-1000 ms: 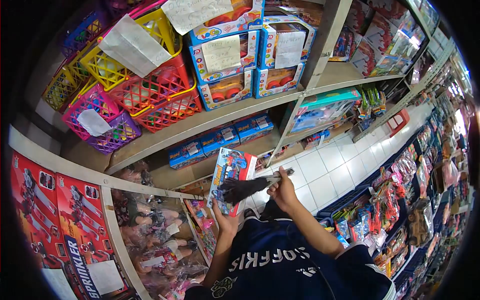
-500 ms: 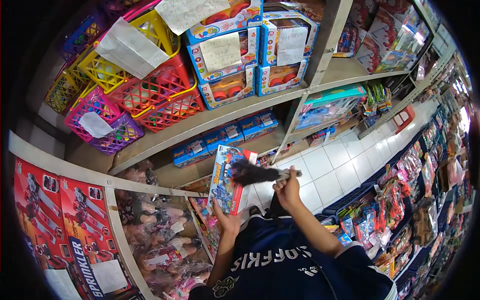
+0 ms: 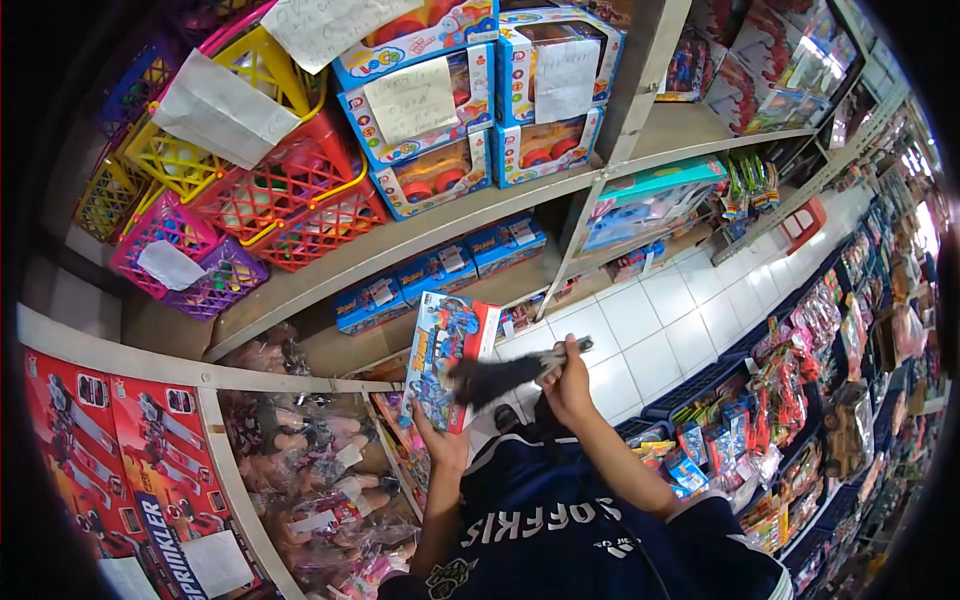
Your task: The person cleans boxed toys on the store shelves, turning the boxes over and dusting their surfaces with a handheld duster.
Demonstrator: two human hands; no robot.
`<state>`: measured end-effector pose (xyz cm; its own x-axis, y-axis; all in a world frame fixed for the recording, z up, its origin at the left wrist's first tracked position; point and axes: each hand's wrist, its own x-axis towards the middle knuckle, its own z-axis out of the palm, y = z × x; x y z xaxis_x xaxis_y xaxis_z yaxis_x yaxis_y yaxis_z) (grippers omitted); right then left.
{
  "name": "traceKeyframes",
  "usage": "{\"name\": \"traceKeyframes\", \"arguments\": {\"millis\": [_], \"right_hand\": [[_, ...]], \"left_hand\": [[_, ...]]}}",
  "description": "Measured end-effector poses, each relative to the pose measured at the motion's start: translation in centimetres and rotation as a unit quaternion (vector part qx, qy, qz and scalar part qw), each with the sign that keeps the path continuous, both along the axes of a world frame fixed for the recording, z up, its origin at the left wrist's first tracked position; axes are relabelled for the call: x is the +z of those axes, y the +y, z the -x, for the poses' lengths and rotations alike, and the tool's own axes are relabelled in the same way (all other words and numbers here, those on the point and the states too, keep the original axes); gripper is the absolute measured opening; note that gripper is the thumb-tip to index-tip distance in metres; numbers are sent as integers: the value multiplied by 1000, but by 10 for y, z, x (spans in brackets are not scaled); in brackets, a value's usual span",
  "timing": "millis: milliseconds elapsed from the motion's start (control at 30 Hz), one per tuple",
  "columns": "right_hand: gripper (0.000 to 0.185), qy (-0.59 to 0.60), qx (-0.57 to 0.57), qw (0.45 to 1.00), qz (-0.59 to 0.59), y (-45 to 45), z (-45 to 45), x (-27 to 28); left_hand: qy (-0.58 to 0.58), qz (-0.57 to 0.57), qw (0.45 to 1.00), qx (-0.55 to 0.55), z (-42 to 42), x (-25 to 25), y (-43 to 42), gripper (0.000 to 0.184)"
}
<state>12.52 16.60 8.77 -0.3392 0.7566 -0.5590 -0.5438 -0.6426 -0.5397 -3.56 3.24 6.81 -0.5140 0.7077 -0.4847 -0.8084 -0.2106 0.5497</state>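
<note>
My left hand [image 3: 440,440] holds a blue and red toy box [image 3: 432,345] by its lower end, tilted with its printed face up. In my right hand [image 3: 570,388] is the handle of a dark duster [image 3: 500,378], fingers wrapped round it. The duster's blurred bristles lie over the right part of the box; whether they touch it cannot be told. Three similar blue boxes [image 3: 437,270] sit on the lower shelf just beyond.
Colourful baskets [image 3: 285,185] and blue vehicle boxes [image 3: 435,178] fill the upper shelf. Red sprinkler boxes [image 3: 165,440] and plastic-wrapped dolls [image 3: 320,480] are at the left. Packaged toys [image 3: 735,440] line the right side, beyond the tiled floor [image 3: 650,330].
The duster has swung across the box, its bristles first moving up and right, then back down and left. The box and left hand have shifted slightly left in view, as have the shelves.
</note>
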Motion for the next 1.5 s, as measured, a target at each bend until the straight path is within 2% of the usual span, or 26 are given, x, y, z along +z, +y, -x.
{"name": "traceKeyframes", "arguments": {"millis": [67,100,133,167,233,267,333,367,467,500,600,633,700,800,933,1000,1100,1133,1200,1233,1300,1400,1433,1467,1500], "right_hand": [[38,5,25,999,-26,-1,1,1],[39,8,34,999,-38,-2,1,4],[39,-38,92,994,-35,-6,0,11],[39,-37,89,995,-35,-6,-1,12],[37,-58,55,997,-21,-3,-3,13],[35,8,-19,1000,-11,5,-5,7],[33,91,-90,992,11,21,-12,-3],[32,102,-81,991,4,24,-14,-6],[32,7,43,999,5,20,-13,14],[32,8,40,999,4,21,-14,12],[33,50,-72,996,6,35,-18,-1],[33,51,-68,996,5,34,-19,-3],[35,55,-39,998,-7,32,-15,-1],[37,-27,92,995,-21,18,-10,20],[36,-16,-71,997,-22,32,-19,-4],[35,-24,-59,997,-45,32,-20,0],[39,-84,85,990,-73,20,-19,13],[40,-136,93,982,-93,18,-19,11],[40,-99,10,990,-102,26,-18,-2],[39,-97,-51,993,-52,30,-18,-3],[38,-34,-58,996,-62,30,-20,-5],[36,-66,118,989,-56,21,-19,5],[36,-90,143,982,-84,19,-19,12],[36,-91,144,982,-83,21,-20,8],[35,-92,95,988,-76,23,-17,4]], "left_hand": [[-28,21,999,5,0,-4,-6,73],[-42,-7,999,-23,2,-3,-7,74],[-56,-35,996,-52,4,-2,-7,74],[-67,-35,996,-54,2,-1,-5,73],[-43,-25,998,-41,-1,-4,-8,73],[-21,-13,999,-24,-2,-7,-12,73],[-12,5,1000,-24,-2,-9,-18,75],[-13,-3,1000,-27,-3,-6,-18,75],[-5,-2,999,-32,-3,-3,-17,76],[1,7,1000,-28,-4,-3,-16,77],[6,16,999,-28,-5,-8,-18,77],[8,17,999,-34,-5,-9,-19,77],[9,13,999,-32,-7,-7,-20,77],[-21,-10,1000,-19,-14,-3,-19,76],[-33,-41,997,-52,-14,-3,-22,79],[-52,-31,998,-36,-16,-1,-28,80],[-48,-55,997,-19,-21,17,-23,80],[-37,-56,998,-9,-22,19,-21,79],[-70,-66,995,-10,-18,9,-27,80],[-84,-71,994,-12,-16,7,-28,80],[-67,-75,995,-6,-16,5,-28,80],[-110,-66,991,31,-17,8,-28,77],[-89,-76,993,18,-17,3,-27,76],[-66,-86,994,8,-16,-1,-26,76],[-111,-81,990,1,-15,2,-29,76]]}}
